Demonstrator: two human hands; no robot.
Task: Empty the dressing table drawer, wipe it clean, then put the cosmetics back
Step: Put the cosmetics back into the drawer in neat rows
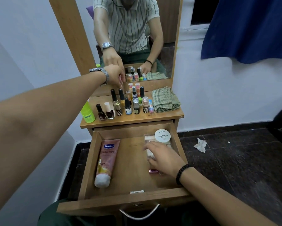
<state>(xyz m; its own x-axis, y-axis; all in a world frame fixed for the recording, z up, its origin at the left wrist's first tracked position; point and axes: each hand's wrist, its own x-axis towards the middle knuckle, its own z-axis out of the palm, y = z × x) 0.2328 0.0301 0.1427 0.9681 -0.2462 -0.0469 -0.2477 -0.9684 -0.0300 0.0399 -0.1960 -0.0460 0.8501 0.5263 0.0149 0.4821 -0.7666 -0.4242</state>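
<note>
left hand (115, 75) perhaps pinches a bottle; right hand (163, 156) touches packet (149, 145).

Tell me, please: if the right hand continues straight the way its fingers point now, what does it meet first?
The right hand points toward the drawer's back, over a clear packet it already touches. Next in that line is probably the white nail polish tub, though depth is hard to judge.

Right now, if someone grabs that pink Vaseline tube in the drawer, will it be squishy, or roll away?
The pink Vaseline tube looks like soft plastic, so it would probably squash a little. It lies flat in the drawer and its top end is flattened, so it likely won't roll far. Its glossy skin might feel slippery.
</note>
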